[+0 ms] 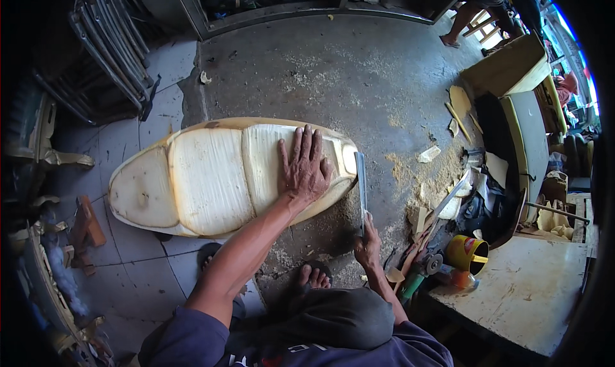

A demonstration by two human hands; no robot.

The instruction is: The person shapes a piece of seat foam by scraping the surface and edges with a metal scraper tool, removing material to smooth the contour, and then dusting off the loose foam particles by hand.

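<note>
A long cream foam seat pad [211,175], apparently for a motorcycle, lies across the floor in front of me. Grooves split its pale top into several panels, and both ends are rounded. My left hand [305,165] presses flat on the panel toward its right end, fingers spread. In my right hand [368,244], the fingers wrap round the lower end of a long knife [360,184]. The straight grey blade points away from me, its side right beside the pad's right tip. Whether the blade touches the foam I cannot tell.
Foam crumbs [397,168] and scraps litter the concrete. At right are a yellow can [466,253], a green angle grinder [419,277] and a pale board [519,284]. Metal frames [109,47] stand at upper left, and a brown block [90,223] lies on tiles. Another person's leg [462,24] shows at upper right.
</note>
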